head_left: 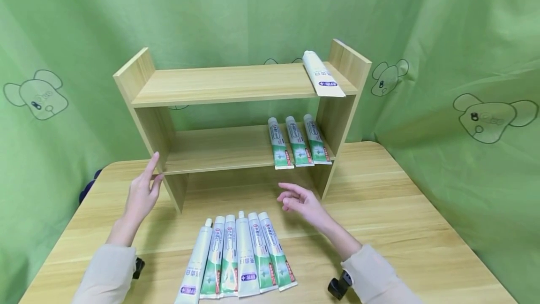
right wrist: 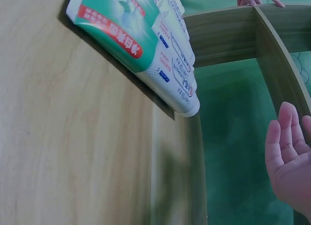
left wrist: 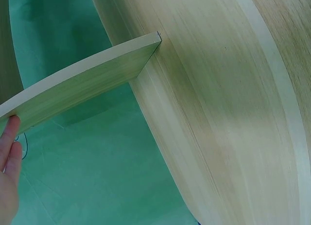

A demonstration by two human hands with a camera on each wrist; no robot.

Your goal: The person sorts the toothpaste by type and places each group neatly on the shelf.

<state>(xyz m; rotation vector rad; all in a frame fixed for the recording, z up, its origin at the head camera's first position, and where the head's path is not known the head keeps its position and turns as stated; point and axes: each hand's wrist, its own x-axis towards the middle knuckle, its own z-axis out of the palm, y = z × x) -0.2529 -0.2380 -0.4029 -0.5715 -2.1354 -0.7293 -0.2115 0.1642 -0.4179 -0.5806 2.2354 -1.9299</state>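
My left hand [head_left: 141, 194] is at the left side of the wooden shelf [head_left: 219, 156], its index finger extended along the side panel near the middle board. In the left wrist view, fingertips [left wrist: 13, 122] meet a board's edge. My right hand [head_left: 304, 204] hovers in front of the lower opening with fingers loosely bent and nothing in them. Below it lies a row of toothpaste tubes on the table, green-and-white ones [head_left: 274, 250] and white ones [head_left: 246, 257]. Three green-and-white tubes [head_left: 297, 142] lie on the middle board's right end. One white tube [head_left: 321, 73] lies on top at the right.
The shelf stands on a wooden table [head_left: 401, 215] with rounded corners. Green curtains [head_left: 236, 13] with mouse-like drawings hang behind and at both sides. A dark object [head_left: 89, 186] shows past the table's left edge.
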